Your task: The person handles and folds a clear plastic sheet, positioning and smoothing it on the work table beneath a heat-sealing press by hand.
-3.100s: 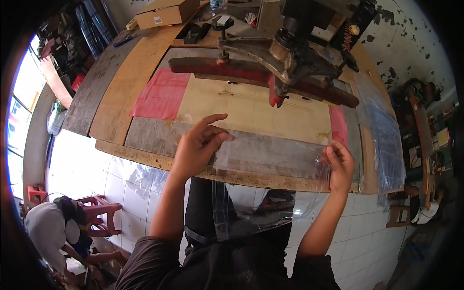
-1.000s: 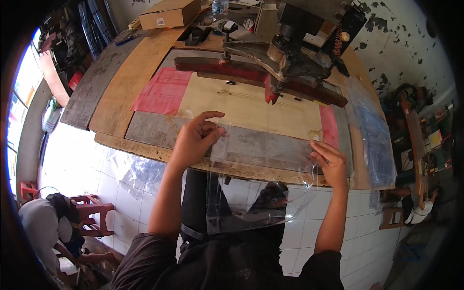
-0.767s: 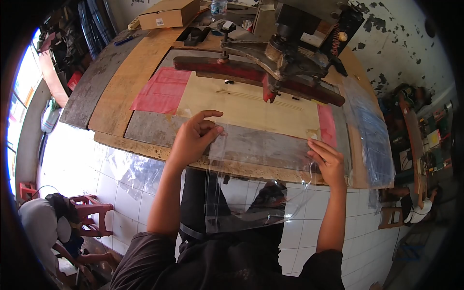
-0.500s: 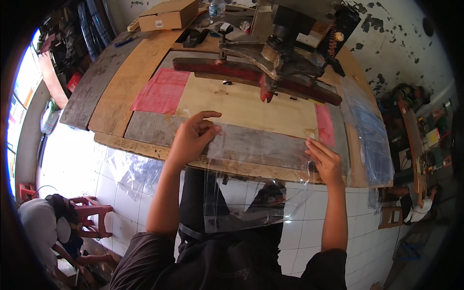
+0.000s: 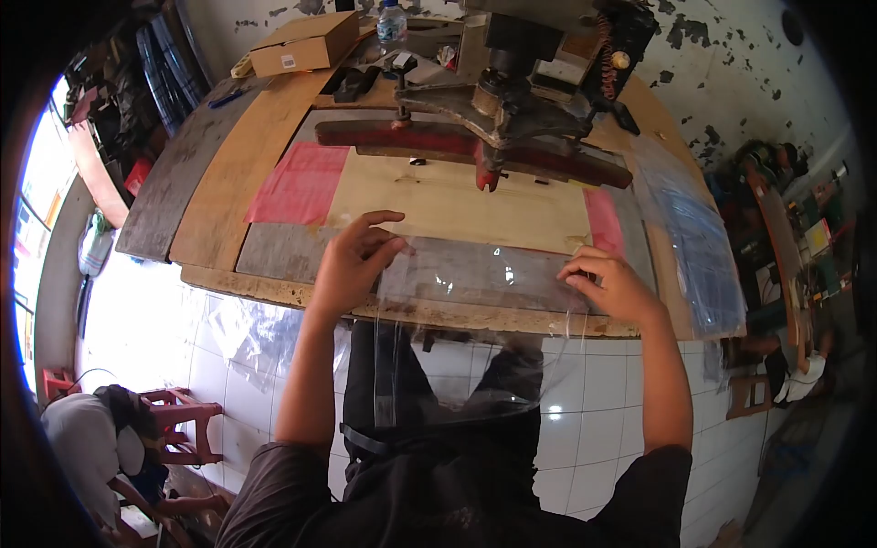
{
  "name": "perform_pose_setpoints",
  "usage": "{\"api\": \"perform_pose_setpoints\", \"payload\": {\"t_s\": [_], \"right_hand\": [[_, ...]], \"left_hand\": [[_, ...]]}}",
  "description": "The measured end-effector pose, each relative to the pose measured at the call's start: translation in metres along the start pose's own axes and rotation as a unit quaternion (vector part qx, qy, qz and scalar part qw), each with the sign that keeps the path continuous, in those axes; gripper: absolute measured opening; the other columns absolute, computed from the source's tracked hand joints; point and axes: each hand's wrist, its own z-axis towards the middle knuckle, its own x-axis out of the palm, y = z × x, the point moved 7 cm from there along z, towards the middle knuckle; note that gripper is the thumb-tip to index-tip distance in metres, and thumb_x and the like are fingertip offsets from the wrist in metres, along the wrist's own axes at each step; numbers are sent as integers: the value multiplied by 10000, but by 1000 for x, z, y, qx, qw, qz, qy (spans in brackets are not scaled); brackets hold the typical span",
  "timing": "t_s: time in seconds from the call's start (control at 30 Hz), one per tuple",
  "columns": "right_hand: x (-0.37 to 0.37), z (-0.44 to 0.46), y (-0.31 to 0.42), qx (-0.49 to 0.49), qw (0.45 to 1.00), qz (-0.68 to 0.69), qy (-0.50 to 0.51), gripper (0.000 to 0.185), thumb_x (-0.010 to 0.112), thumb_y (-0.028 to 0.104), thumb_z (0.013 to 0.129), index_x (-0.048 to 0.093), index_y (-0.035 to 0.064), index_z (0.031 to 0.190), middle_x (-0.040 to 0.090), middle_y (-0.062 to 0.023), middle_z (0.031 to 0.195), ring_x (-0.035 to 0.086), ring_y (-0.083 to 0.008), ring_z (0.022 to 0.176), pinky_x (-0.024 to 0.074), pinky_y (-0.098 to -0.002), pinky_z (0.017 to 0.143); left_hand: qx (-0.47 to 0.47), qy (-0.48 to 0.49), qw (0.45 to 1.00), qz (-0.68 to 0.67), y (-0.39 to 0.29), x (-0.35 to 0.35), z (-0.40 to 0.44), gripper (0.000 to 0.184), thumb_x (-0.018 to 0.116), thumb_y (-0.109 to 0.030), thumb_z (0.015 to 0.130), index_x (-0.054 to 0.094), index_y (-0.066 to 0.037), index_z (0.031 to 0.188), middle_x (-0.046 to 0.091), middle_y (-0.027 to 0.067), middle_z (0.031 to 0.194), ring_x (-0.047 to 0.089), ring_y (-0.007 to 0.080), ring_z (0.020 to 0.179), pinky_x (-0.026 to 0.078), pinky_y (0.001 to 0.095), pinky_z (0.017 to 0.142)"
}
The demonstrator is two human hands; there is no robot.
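Note:
A clear plastic sheet [image 5: 457, 388] hangs over the front edge of the worktable, its upper part above the grey board. My left hand [image 5: 354, 260] grips its upper left corner between the thumb and a bent finger, the index finger stretched out above. At the upper right corner my right hand [image 5: 607, 285] pinches the sheet between thumb and fingers. Just beyond both hands lies a cream-coloured sheet [image 5: 457, 201] with a pink patch [image 5: 301, 181] on its left and a smaller pink patch [image 5: 603, 219] on its right.
A red press bar [image 5: 420, 144] on a metal arm spans the cream sheet. Stacked clear plastic [image 5: 703, 256] lies at the table's right side. A cardboard box [image 5: 306, 44] and a water bottle [image 5: 392, 26] stand at the back. A person [image 5: 87, 447] bends low at left, beside a red stool [image 5: 187, 425].
My right hand has shifted left and turned inward, with the sheet's right corner in it. The plastic has slackened and bends differently. The view has shifted slightly.

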Motion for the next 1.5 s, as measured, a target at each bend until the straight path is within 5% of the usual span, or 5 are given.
{"api": "perform_pose_setpoints", "payload": {"t_s": [0.3, 0.47, 0.8, 1.5], "right_hand": [[-41, -8, 38, -69, 996, 35, -43, 124, 772, 107, 933, 765, -14, 908, 780, -79, 891, 718, -169, 813, 559, -332, 767], [-55, -7, 41, -8, 996, 49, -77, 106, 832, 97, 871, 780, 5, 855, 782, -71, 824, 708, -118, 776, 547, -302, 724], [-66, -2, 33, 88, 986, 86, -109, 154, 856, 79, 856, 738, -11, 817, 750, -45, 809, 650, -77, 740, 512, -252, 696], [-78, -10, 45, 59, 979, 116, -154, 128, 840, 63, 880, 728, 1, 882, 742, -38, 831, 656, -74, 768, 517, -244, 708]], "left_hand": [[51, -1, 998, 44, -48, -19, -15, 338, 698, -26, 1014, 652, -5, 1348, 795, 72, 947, 703, 88, 907, 534, 249, 811], [71, 32, 996, 51, -60, -21, -12, 338, 703, -24, 1010, 638, -7, 1341, 794, 90, 992, 740, 107, 999, 559, 271, 869], [70, 14, 996, 54, -74, -20, -13, 385, 734, -37, 992, 640, -17, 1365, 790, 61, 948, 697, 81, 893, 532, 256, 804], [84, -2, 996, 39, -66, -20, -7, 326, 747, -44, 981, 661, 0, 1293, 774, 69, 920, 686, 64, 782, 532, 231, 693]]}}
